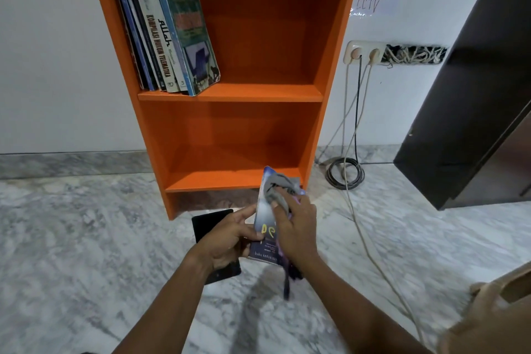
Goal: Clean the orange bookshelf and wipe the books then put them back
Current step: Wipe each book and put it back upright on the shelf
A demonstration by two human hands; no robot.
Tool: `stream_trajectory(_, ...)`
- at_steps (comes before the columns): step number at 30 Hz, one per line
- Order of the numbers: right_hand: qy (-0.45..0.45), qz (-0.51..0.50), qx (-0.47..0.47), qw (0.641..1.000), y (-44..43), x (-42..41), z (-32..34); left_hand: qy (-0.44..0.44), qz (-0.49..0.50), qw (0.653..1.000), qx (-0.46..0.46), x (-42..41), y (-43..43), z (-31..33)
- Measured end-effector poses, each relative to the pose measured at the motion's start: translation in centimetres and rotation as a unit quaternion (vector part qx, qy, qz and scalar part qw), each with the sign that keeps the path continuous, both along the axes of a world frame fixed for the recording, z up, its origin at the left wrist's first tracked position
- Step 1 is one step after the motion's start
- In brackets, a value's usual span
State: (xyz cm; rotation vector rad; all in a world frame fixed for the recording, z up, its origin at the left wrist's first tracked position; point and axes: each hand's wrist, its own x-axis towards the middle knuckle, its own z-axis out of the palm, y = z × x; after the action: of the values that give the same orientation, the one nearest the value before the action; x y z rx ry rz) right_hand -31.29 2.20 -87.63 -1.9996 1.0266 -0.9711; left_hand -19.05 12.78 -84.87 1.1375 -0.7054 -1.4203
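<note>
Left hand (pixel 230 241) fingers grip a blue book (pixel 265 227) near the bookshelf (pixel 230 92). Right hand (pixel 296 224) fingers press a grey cloth (pixel 277 188) onto its cover. More books (pixel 172 37) lean at far left.

Even, soft indoor light here, bright on the white wall (pixel 57 66), no hard glare. Wide-angle bend shows at the edges: the tall orange bookshelf (pixel 230 92) tapers downward, the dark cabinet (pixel 465 95) at 3 o'clock leans. A soft shadow falls on the grey marble floor (pixel 86 238) toward 6 o'clock. The right hand (pixel 296 227) and grey cloth (pixel 277 190) smear with motion blur.
</note>
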Motion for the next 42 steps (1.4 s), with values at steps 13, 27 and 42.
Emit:
stream_trajectory(13, -0.284, -0.011, 0.525, 0.802, -4.8, -1.6, 1.0, 0.043, 0.01, 0.996, -0.077, 2.8, -0.1, 1.1)
stream_trajectory(27, -0.163, 0.105, 0.139, 0.971, -1.4, 0.8, 5.2, -0.249, 0.266, 0.931, 0.024, 1.2, -2.4, 2.1)
stream_trajectory(42, 0.011, 0.257, -0.089, 0.962, 3.5, 4.4, 4.5, 0.214, 0.271, 0.922, -0.174, 0.0, -0.9, 4.9)
